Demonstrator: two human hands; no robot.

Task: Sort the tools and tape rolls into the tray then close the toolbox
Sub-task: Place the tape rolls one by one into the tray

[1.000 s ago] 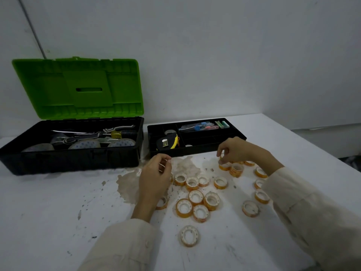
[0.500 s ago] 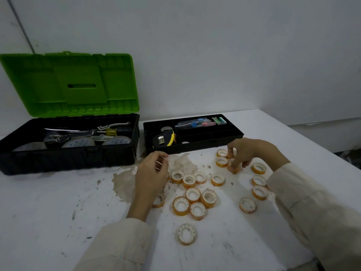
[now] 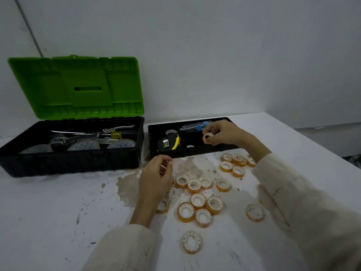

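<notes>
- Pinching a tape roll (image 3: 207,138) in right hand (image 3: 224,133) above the tray (image 3: 193,152); earlier down at the surface (image 3: 58,212).
- Curling left hand (image 3: 156,176) near tray's front edge; cannot tell if holding anything.

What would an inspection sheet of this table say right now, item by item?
Surface: white table with a brown stain near the middle.
Job's things: toolbox open, green lid up, a screwdriver among the tools inside; tray beside it, holding a tape measure; many tape rolls loose on the table.
Clutter: nothing seen.
Hands: right hand holds an orange roll over the tray; left hand is curled, apparently pinching a small roll.
Cables: nothing seen.
Surroundings: plain pale wall behind.
</notes>
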